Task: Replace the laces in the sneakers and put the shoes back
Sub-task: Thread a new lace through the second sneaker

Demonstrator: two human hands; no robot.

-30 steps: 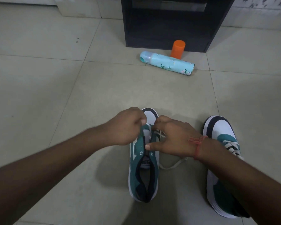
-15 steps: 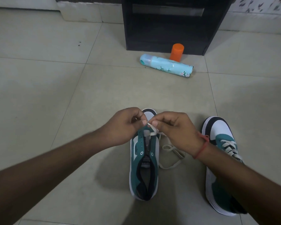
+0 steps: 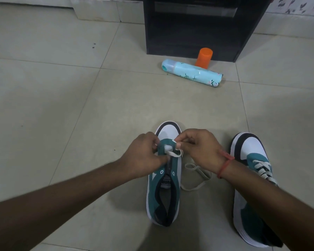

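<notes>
A teal and white sneaker [image 3: 164,192] stands on the tiled floor in front of me, toe pointing away, most of its eyelets bare. A white lace [image 3: 194,173] runs through its front eyelets and trails in loose loops on the floor to the right. My left hand [image 3: 143,157] grips the left eyelet flap near the toe. My right hand [image 3: 198,149] pinches the lace at the right front eyelet. A second matching sneaker [image 3: 250,178], laced, stands to the right, partly hidden by my right forearm.
A light blue spray can [image 3: 192,73] lies on its side further ahead, with an orange cap [image 3: 204,57] standing behind it. A black cabinet [image 3: 198,28] stands against the far wall. Beige floor tiles spread out to the left.
My right hand rose from the shoe's side to the front eyelets and took the lace in a pinch. The loose lace loops shifted on the floor. My left hand stayed on the flap.
</notes>
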